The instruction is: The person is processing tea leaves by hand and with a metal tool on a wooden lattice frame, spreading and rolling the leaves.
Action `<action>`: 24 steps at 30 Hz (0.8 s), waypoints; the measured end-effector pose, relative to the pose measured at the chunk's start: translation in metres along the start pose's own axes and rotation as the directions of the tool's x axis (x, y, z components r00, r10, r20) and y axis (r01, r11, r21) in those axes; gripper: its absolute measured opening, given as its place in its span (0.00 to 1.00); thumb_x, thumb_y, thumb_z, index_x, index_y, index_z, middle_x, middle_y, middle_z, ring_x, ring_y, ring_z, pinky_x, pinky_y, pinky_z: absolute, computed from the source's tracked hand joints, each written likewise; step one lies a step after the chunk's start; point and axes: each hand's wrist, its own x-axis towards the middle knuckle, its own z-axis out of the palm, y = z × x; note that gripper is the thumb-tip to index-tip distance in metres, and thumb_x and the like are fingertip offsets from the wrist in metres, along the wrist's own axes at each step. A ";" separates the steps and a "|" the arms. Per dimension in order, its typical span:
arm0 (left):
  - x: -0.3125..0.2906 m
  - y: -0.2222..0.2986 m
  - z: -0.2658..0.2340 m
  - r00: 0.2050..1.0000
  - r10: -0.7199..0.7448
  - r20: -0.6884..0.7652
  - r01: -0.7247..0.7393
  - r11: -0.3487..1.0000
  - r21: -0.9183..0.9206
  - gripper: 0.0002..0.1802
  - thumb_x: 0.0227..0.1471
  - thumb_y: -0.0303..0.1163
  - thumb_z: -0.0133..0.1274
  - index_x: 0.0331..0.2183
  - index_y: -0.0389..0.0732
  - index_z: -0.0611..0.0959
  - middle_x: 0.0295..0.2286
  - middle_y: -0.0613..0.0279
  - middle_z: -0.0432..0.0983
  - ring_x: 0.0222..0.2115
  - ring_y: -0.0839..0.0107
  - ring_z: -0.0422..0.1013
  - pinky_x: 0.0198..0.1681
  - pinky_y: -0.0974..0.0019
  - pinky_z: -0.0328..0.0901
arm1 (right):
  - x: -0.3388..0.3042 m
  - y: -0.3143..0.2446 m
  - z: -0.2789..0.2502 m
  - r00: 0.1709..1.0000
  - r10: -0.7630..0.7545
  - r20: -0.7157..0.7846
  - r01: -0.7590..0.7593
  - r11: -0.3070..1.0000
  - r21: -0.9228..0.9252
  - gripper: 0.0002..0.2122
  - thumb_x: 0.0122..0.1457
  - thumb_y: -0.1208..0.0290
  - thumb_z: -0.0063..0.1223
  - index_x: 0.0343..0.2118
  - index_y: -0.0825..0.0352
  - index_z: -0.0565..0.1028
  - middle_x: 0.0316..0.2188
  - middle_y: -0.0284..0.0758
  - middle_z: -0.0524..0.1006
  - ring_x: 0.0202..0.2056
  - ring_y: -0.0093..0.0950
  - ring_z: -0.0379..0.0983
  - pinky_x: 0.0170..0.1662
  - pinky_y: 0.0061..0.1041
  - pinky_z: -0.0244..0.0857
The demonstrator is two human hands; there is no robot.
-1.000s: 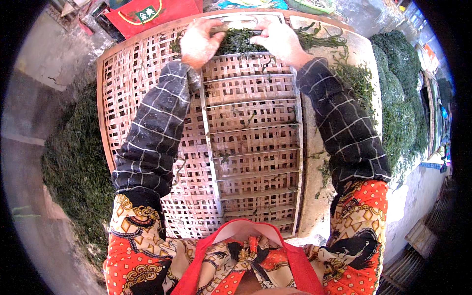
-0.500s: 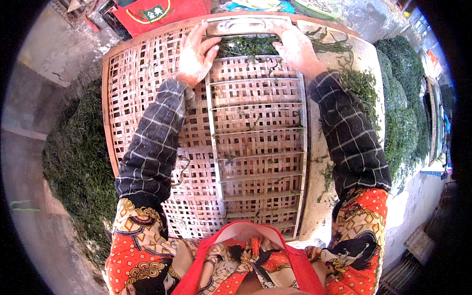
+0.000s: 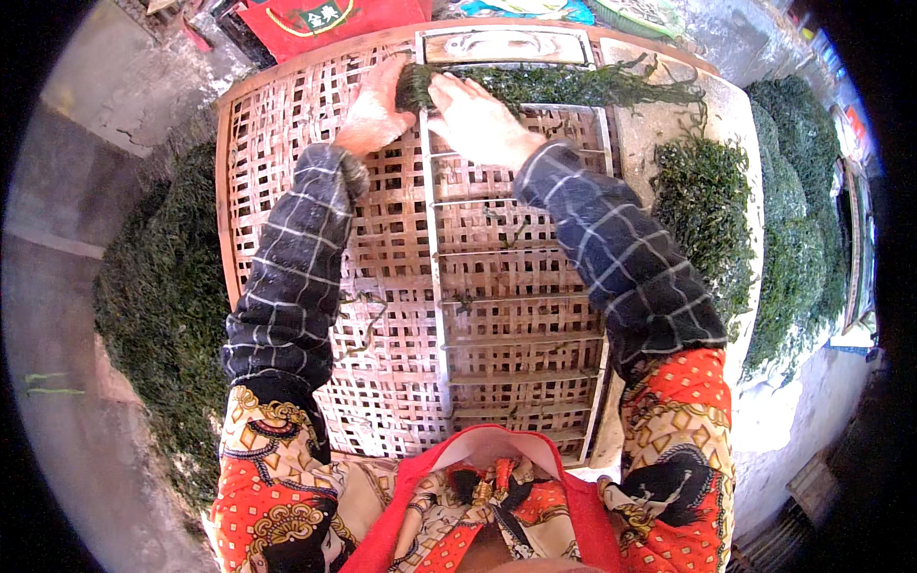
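- from the head view, i see both hands at work near the far edge of a woven worktop (image 3: 272, 181), bare from the wrist up.
- the left hand (image 3: 377, 113), at eleven o'clock, is cupped, thumb spread from its fingers, with a clump of green strands (image 3: 415, 90) lying against the gap between them.
- the right hand (image 3: 476, 116), just past twelve, has its fingers stretched out and resting on the clump's right side, its thumb held apart; neither grip is squeezed closed.
- those strands run rightward as a band along the top section of a ladder-like frame (image 3: 437, 248), and their tail spills over its right rail at one o'clock.
- that tail reaches a pale board (image 3: 635, 143), which also carries a loose pile of strands (image 3: 705, 196) toward two o'clock.
- a big green heap (image 3: 162, 277) sits at nine o'clock, and another heap (image 3: 795, 215) near three.
- a red bag (image 3: 334, 19) stands beyond the worktop at eleven o'clock.
- dark checked sleeves (image 3: 289, 267) cover both forearms.
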 end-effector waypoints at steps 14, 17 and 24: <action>0.080 0.052 -0.026 0.992 0.121 -0.040 -0.119 0.766 -0.632 0.22 0.48 0.30 0.56 0.47 0.37 0.76 0.41 0.60 0.75 0.38 0.73 0.71 0.43 0.68 0.66 | 0.011 -0.004 -0.032 0.919 0.061 0.390 -0.137 0.976 0.169 0.19 0.61 0.58 0.43 0.40 0.73 0.72 0.42 0.48 0.73 0.46 0.43 0.69 0.51 0.39 0.61; 0.059 0.052 -0.016 0.927 -0.364 -0.091 0.238 0.759 -0.606 0.23 0.50 0.33 0.55 0.49 0.38 0.76 0.45 0.58 0.74 0.45 0.70 0.69 0.49 0.68 0.62 | 0.001 0.010 -0.021 0.933 0.082 0.351 -0.155 0.970 0.185 0.19 0.61 0.58 0.43 0.40 0.73 0.73 0.37 0.48 0.75 0.42 0.45 0.71 0.47 0.41 0.63; 0.023 0.018 0.058 0.884 -0.155 -0.440 0.059 0.972 -0.226 0.18 0.55 0.39 0.44 0.44 0.43 0.79 0.50 0.54 0.70 0.54 0.57 0.61 0.60 0.49 0.47 | -0.010 0.004 -0.041 0.970 0.242 -0.018 -0.222 0.916 0.334 0.13 0.55 0.63 0.49 0.35 0.68 0.77 0.34 0.43 0.77 0.36 0.40 0.75 0.43 0.35 0.68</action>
